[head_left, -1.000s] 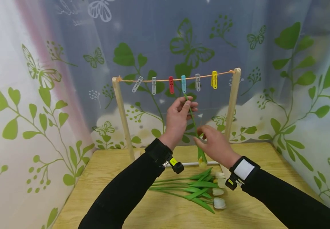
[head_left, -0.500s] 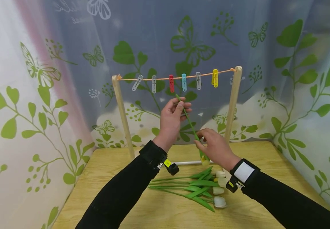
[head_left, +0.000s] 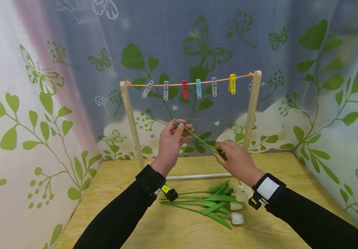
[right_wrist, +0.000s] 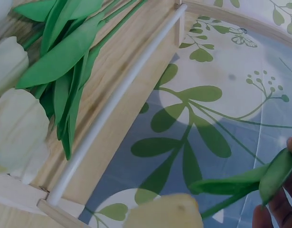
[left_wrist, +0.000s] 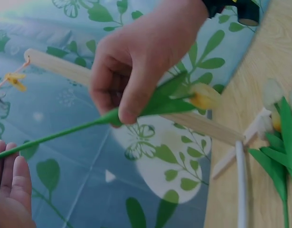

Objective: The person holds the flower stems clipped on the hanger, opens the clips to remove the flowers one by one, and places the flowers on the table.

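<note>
One artificial tulip slants between my two hands, its bare stem end up and to the left. My left hand pinches that end between thumb and fingers. Near the leaves, my right hand pinches the stem; in the left wrist view the pale yellow bloom points away beyond it. Above, an orange string carries several clothespins, including a red clothespin, a light blue clothespin and a yellow clothespin. The stem end is below the string, apart from the clothespins.
More tulips lie on the wooden table, white blooms toward the right. Wooden posts, a left one and a right one, hold up the string, with a white rod low between them. A patterned curtain surrounds the table.
My left hand has moved down and left with the stem end, away from the light blue clothespin. The tulip now leans more; my right hand has shifted only slightly.
</note>
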`<state>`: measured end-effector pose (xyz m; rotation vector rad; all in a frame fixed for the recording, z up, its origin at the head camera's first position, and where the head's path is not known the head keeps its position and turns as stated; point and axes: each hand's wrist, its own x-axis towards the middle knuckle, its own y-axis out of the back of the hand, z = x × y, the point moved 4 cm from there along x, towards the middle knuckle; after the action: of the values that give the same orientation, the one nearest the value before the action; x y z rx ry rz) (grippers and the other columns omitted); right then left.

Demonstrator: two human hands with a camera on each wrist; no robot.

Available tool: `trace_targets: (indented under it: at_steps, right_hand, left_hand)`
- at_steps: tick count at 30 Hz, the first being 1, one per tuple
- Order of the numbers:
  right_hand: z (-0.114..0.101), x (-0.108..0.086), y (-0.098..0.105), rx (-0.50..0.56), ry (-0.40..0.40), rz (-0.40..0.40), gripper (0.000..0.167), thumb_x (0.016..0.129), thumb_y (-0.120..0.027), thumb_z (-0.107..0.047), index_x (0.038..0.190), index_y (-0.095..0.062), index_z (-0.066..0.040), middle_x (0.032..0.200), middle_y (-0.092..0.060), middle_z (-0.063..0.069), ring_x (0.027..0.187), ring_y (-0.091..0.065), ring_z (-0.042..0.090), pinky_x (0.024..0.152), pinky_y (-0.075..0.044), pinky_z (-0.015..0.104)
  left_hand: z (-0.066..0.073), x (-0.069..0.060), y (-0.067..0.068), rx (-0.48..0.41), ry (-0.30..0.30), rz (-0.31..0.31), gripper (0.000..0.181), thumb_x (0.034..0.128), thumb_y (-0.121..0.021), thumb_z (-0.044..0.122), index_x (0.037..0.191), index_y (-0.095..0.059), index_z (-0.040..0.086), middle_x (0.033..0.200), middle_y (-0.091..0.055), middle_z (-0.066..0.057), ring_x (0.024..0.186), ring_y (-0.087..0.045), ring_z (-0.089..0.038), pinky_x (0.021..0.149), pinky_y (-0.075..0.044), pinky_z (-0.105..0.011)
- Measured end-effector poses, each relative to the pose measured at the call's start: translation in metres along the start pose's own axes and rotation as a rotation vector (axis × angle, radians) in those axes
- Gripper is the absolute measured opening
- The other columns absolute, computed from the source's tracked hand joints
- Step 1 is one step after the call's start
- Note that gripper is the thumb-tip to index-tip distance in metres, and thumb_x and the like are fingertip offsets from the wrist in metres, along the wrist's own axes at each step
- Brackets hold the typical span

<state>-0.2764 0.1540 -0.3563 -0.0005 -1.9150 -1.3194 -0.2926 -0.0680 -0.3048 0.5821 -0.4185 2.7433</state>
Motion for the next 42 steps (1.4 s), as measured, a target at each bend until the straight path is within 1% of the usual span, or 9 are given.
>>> trace_targets:
  at_steps: [4, 9, 13, 19, 24, 29, 34, 37, 42]
  right_hand:
    - [-0.006, 0.0, 0.003, -0.051, 0.052, 0.006, 0.021, 0.092, -0.075, -0.021, 0.108, -0.07, -0.009, 0.097, -0.065, 0.002, 0.084, -0.061, 0.015, 0.064, -0.055, 0.028]
    - [-0.015, 0.0, 0.006, -0.11, 0.116, 0.014, 0.02, 0.09, -0.078, -0.021, 0.106, -0.071, -0.01, 0.096, -0.066, 0.002, 0.084, -0.06, 0.017, 0.06, -0.053, 0.026]
    - [-0.02, -0.001, 0.005, -0.137, 0.159, 0.017, 0.02, 0.09, -0.078, -0.021, 0.105, -0.072, -0.011, 0.099, -0.068, 0.002, 0.086, -0.061, 0.018, 0.062, -0.055, 0.028]
    - [-0.024, -0.002, 0.001, -0.19, 0.216, 0.025, 0.017, 0.092, -0.076, -0.021, 0.105, -0.072, -0.011, 0.097, -0.068, 0.003, 0.086, -0.06, 0.02, 0.069, -0.057, 0.032]
    - [-0.027, -0.002, 0.0, -0.22, 0.239, 0.022, 0.016, 0.091, -0.076, -0.021, 0.103, -0.072, -0.011, 0.097, -0.069, 0.003, 0.087, -0.061, 0.021, 0.073, -0.057, 0.034]
    - [-0.031, -0.003, 0.0, -0.261, 0.295, 0.034, 0.017, 0.088, -0.079, -0.02, 0.101, -0.073, -0.009, 0.094, -0.069, 0.004, 0.087, -0.061, 0.023, 0.075, -0.056, 0.035]
    - [-0.032, -0.004, -0.002, -0.286, 0.321, 0.037, 0.018, 0.088, -0.079, -0.02, 0.101, -0.074, -0.01, 0.095, -0.069, 0.004, 0.087, -0.06, 0.023, 0.076, -0.055, 0.035]
    - [-0.032, -0.003, -0.002, -0.291, 0.322, 0.039, 0.018, 0.088, -0.079, -0.021, 0.102, -0.074, -0.01, 0.095, -0.069, 0.004, 0.087, -0.06, 0.023, 0.076, -0.055, 0.036]
    - [-0.031, -0.003, 0.001, -0.292, 0.326, 0.037, 0.018, 0.088, -0.079, -0.02, 0.102, -0.074, -0.01, 0.095, -0.069, 0.004, 0.088, -0.06, 0.024, 0.076, -0.055, 0.037]
  left_hand:
    - [-0.006, -0.011, 0.015, -0.024, 0.031, 0.015, 0.033, 0.1096, -0.041, 0.016, 0.138, -0.04, -0.002, 0.134, -0.053, -0.021, 0.13, -0.052, -0.034, 0.114, -0.043, -0.043]
    - [-0.014, -0.021, 0.03, -0.062, 0.055, 0.018, 0.031, 0.1087, -0.043, 0.017, 0.133, -0.044, -0.001, 0.133, -0.055, -0.021, 0.131, -0.051, -0.036, 0.112, -0.045, -0.042]
    - [-0.023, -0.026, 0.043, -0.047, 0.068, 0.029, 0.031, 0.1078, -0.047, 0.02, 0.131, -0.046, -0.001, 0.134, -0.056, -0.021, 0.131, -0.051, -0.037, 0.11, -0.047, -0.039]
    - [-0.034, -0.037, 0.061, 0.003, 0.126, 0.073, 0.034, 0.1052, -0.053, 0.021, 0.13, -0.049, -0.003, 0.134, -0.056, -0.022, 0.124, -0.058, -0.029, 0.109, -0.048, -0.039]
    - [-0.039, -0.047, 0.067, -0.005, 0.147, 0.064, 0.037, 0.1056, -0.052, 0.019, 0.134, -0.046, -0.004, 0.139, -0.051, -0.024, 0.126, -0.057, -0.028, 0.111, -0.046, -0.038]
    - [-0.044, -0.054, 0.073, 0.006, 0.157, 0.09, 0.035, 0.1047, -0.054, 0.019, 0.131, -0.05, -0.003, 0.135, -0.055, -0.022, 0.124, -0.059, -0.027, 0.11, -0.047, -0.04]
    - [-0.047, -0.058, 0.079, 0.052, 0.159, 0.108, 0.033, 0.1036, -0.057, 0.019, 0.128, -0.054, -0.003, 0.133, -0.056, -0.026, 0.122, -0.06, -0.03, 0.107, -0.05, -0.04]
    - [-0.046, -0.06, 0.083, 0.109, 0.148, 0.109, 0.032, 0.1017, -0.06, 0.021, 0.125, -0.058, 0.0, 0.126, -0.06, -0.023, 0.119, -0.061, -0.031, 0.105, -0.052, -0.038]
    - [-0.042, -0.06, 0.089, 0.27, 0.096, 0.108, 0.026, 0.0977, -0.067, 0.023, 0.118, -0.065, 0.007, 0.113, -0.065, -0.014, 0.11, -0.064, -0.029, 0.101, -0.054, -0.035]
